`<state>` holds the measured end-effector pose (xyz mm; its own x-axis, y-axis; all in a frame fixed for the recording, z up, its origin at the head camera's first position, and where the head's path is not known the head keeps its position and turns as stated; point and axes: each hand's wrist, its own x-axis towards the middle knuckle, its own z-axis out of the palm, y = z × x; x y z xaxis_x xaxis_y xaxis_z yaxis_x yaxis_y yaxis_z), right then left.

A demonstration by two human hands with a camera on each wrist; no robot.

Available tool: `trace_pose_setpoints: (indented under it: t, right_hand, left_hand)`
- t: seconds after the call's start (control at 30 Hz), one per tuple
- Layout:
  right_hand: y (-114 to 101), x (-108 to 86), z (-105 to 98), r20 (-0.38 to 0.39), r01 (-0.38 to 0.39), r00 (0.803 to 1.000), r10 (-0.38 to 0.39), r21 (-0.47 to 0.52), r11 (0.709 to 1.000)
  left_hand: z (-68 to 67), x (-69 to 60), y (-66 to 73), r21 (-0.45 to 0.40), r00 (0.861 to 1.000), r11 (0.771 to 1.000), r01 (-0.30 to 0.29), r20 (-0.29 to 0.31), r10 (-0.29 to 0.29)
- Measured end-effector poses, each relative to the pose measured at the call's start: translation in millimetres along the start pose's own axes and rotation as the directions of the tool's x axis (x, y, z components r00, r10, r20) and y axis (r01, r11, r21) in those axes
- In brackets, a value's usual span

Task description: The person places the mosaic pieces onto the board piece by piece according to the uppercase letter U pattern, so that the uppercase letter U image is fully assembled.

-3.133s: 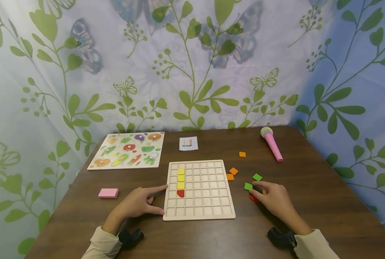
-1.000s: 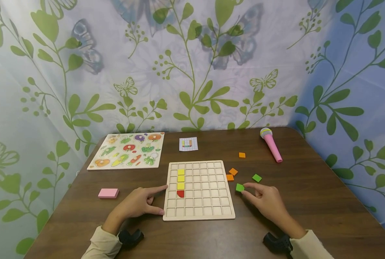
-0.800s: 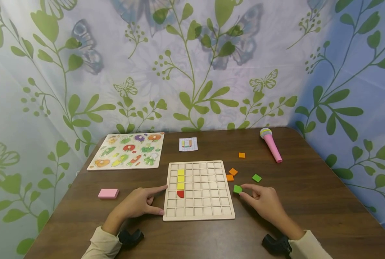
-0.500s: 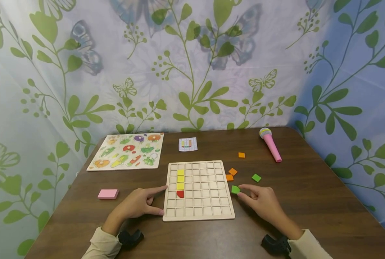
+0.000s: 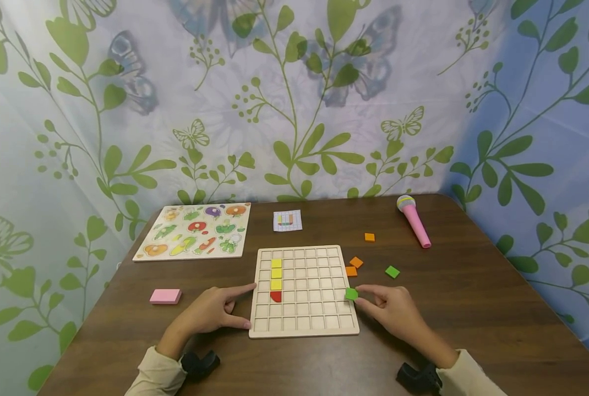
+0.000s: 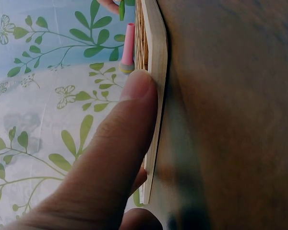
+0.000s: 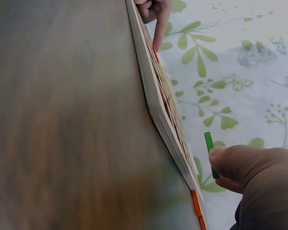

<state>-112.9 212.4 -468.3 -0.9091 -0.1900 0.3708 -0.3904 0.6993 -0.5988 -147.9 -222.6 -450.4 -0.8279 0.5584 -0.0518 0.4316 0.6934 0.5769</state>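
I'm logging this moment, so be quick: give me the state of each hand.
Left hand: open, touching the edge of the grid board.
Right hand: closed, pinching a green tile.

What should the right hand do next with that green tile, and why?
Probably carry the green tile left and lower it into the square just right of the red piece. The right hand pinches it above the right edge of the board, that square looks bare, and the little card seems to show green beside red along the bottom.
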Motion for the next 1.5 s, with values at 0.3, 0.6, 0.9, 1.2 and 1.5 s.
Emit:
trace_pose_setpoints:
  t: [0.3,0.6,0.9,1.2,1.5]
  right_hand:
    - [-11,4.8,10,0.070,0.012,0.997,-0.015,0.053,0.999]
    - [-21,8.2,21,0.094,0.031,0.995,-0.044,0.128,0.991]
    - [-26,13.7,32,0.107,0.069,0.990,-0.088,0.172,0.983]
    - [-37,24.9,42,0.188,0.079,0.977,-0.102,0.127,0.989]
    - [-42,31.5,51,0.203,0.082,0.973,-0.110,0.144,0.986]
  left_hand:
    - [-0.6,-0.1,1.2,0.005,1.000,1.000,-0.008,-0.007,0.008]
    - [-0.5,-0.4,0.1,-0.002,1.000,1.000,-0.007,0.000,0.007]
    - [0.6,0.3,-2.0,0.011,1.000,1.000,-0.014,-0.002,0.014]
    - [2.9,1.6,-3.2,-0.001,1.000,1.000,-0.003,0.008,0.003]
    - [1.6,0.6,-2.5,0.000,1.000,1.000,-0.014,-0.001,0.014]
